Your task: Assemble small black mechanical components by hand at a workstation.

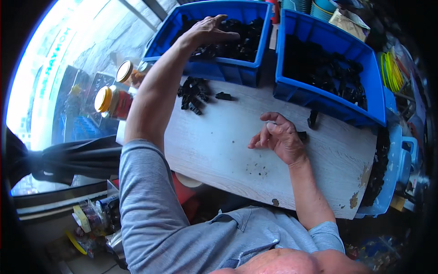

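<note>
My left hand [211, 31] is stretched out over the left blue bin [219, 68], which holds many small black plastic parts [246, 39]. Its fingers and thumb are apart, and nothing shows between them. Above the right half of the pale table [205, 146], my right hand [284, 138] is loosely curled, its fingers spaced and no object visible in them. A black part [302, 135] lies beside that hand, partly hidden by it. Another black part [313, 119] rests against the right bin. Near my left forearm is a small pile of black parts [194, 93], with a single piece [224, 96] next to it.
A second blue bin [328, 98] of black parts stands at the back right. At the right edge a light blue tub [388, 182] holds dark pieces. Jars with yellow lids [104, 99] stand left of my forearm. Yellow-green cord [393, 71] hangs far right.
</note>
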`<state>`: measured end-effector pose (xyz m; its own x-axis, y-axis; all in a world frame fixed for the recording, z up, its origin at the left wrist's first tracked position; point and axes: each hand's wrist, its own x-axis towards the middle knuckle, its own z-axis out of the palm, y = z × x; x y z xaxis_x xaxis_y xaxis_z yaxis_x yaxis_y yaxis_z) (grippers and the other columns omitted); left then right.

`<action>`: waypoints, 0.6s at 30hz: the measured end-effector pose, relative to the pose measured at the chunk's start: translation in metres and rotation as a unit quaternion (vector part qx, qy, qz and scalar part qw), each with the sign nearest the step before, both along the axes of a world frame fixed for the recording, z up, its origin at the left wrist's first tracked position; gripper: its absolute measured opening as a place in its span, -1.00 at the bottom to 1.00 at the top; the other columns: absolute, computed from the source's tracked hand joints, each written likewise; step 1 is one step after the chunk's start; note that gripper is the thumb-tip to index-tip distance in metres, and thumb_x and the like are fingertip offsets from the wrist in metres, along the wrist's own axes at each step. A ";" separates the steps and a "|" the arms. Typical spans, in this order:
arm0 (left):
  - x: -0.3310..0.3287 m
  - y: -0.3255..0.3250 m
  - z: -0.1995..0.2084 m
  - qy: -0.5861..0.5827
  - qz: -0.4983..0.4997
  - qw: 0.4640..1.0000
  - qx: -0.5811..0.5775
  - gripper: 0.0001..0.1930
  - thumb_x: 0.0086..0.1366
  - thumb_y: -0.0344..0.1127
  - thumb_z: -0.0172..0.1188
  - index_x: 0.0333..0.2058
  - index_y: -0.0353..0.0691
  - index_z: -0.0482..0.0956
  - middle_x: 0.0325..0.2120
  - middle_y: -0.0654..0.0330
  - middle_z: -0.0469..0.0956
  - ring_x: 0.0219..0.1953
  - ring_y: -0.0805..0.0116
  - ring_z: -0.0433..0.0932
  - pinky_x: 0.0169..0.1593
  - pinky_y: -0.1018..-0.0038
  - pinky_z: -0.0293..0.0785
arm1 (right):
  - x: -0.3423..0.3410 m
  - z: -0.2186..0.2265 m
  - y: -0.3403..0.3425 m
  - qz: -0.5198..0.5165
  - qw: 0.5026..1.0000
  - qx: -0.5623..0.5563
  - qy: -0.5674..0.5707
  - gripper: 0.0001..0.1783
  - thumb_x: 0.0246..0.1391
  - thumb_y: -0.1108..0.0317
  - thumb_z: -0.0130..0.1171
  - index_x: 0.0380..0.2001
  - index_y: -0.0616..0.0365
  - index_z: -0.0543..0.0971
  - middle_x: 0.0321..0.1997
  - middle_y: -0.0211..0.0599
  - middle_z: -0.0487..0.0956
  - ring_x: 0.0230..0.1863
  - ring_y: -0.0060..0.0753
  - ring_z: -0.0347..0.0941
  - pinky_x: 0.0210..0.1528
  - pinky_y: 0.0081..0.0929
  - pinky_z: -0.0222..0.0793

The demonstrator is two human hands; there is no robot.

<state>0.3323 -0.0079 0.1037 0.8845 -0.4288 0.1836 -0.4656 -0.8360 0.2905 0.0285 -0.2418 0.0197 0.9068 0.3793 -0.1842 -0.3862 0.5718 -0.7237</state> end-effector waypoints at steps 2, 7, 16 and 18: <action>0.030 -0.018 -0.005 0.152 -0.067 0.985 0.047 0.10 -0.03 0.51 0.33 0.38 0.02 0.25 0.22 -0.06 0.41 0.31 -0.09 0.34 0.35 0.11 0.31 | 0.001 -0.005 -0.005 0.016 0.999 0.031 -0.004 -0.51 0.23 0.21 0.19 0.14 0.17 0.37 -0.50 -0.22 0.59 -0.19 0.00 0.66 0.02 0.11 0.57; 0.048 0.005 -0.029 0.002 -0.133 0.972 0.194 -0.47 0.13 0.03 0.37 0.12 0.58 0.54 0.29 0.02 0.30 0.27 -0.19 0.29 0.31 0.04 0.30 | 0.004 -0.002 0.001 0.024 0.997 0.070 -0.013 -0.53 0.25 0.23 0.17 0.14 0.20 0.37 -0.46 -0.19 0.61 -0.15 -0.02 0.65 0.03 0.02 0.57; 0.013 -0.016 -0.016 0.057 0.046 0.988 0.139 -0.11 -0.07 0.09 0.44 0.28 -0.02 0.42 0.09 -0.12 0.49 0.17 -0.10 0.47 0.24 0.15 0.39 | 0.000 -0.007 -0.004 0.034 0.996 0.081 0.010 -0.59 0.27 0.29 0.19 0.11 0.20 0.41 -0.46 -0.24 0.64 -0.19 -0.13 0.67 0.03 -0.06 0.59; 0.028 0.001 -0.024 0.040 0.026 0.991 0.124 -0.13 -0.07 0.04 0.45 0.27 -0.02 0.43 0.04 -0.11 0.54 0.15 -0.08 0.49 0.23 0.17 0.41 | 0.001 -0.005 -0.001 0.028 0.997 0.066 0.005 -0.60 0.28 0.31 0.19 0.11 0.21 0.41 -0.46 -0.26 0.63 -0.18 -0.13 0.68 0.02 -0.07 0.60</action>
